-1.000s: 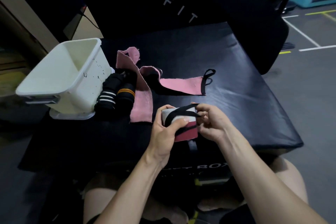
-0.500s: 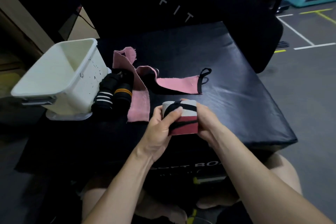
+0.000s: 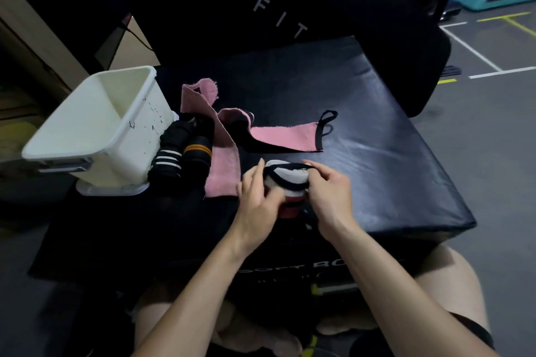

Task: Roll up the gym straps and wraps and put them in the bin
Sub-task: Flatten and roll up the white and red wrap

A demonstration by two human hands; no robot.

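Observation:
A rolled white-and-red wrap (image 3: 287, 182) stands near the front of the black padded box (image 3: 377, 159), with a black band looped over its top. My left hand (image 3: 258, 200) holds the roll from the left side. My right hand (image 3: 329, 191) pinches the black band at the roll's upper right. A long pink strap (image 3: 284, 138) with a black loop at its end lies unrolled behind the roll. Two black rolled wraps (image 3: 182, 156), one white-striped and one orange-striped, lie beside the white bin (image 3: 87, 142) at the left.
The white bin tilts on a lid at the box's left edge and its inside looks bare. A tall black pad marked FIT (image 3: 278, 17) rises behind the box. Grey gym floor with white lines lies to the right.
The roll has been turned more upright, and my right hand has drawn the black band over its top. My left hand has shifted lower on the roll's left side.

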